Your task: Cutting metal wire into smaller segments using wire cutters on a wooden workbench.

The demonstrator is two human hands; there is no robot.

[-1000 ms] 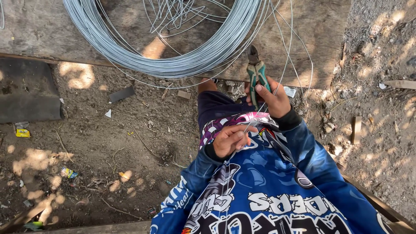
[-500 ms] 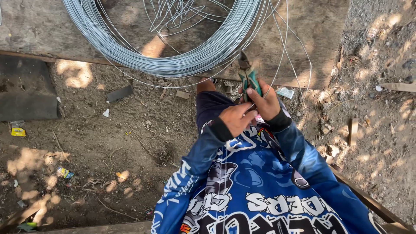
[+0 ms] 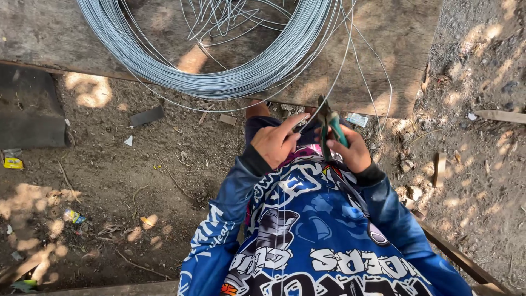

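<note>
In the head view, a large coil of grey steel wire (image 3: 219, 71) is seen lying on a weathered wooden bench (image 3: 405, 49) that fills the top of the frame, from ten o'clock round to one o'clock. Loose strands are spread inside the coil at twelve o'clock, and several single strands are looped off its right side, down past the bench's front edge.

Just above the centre of the frame, the two hands are held close together but not touching. The right hand (image 3: 350, 151) is closed around a pair of green-handled pliers (image 3: 330, 127), whose dark head is pointed up towards twelve o'clock and set against a single wire strand (image 3: 341, 71) running up to the coil. The left hand (image 3: 275, 143) is placed just beside the pliers at nine o'clock from them, its forefinger stretched out towards the tool's head; whether the strand is pinched by this hand cannot be told.

Both forearms are covered by blue printed sleeves (image 3: 216, 235), reaching down to six o'clock. Bare dirt ground (image 3: 137, 181) is seen at eight o'clock, scattered with small scraps and twigs, and a dark flat slab (image 3: 30, 118) is seen at nine o'clock. More dirt ground is seen at three o'clock.
</note>
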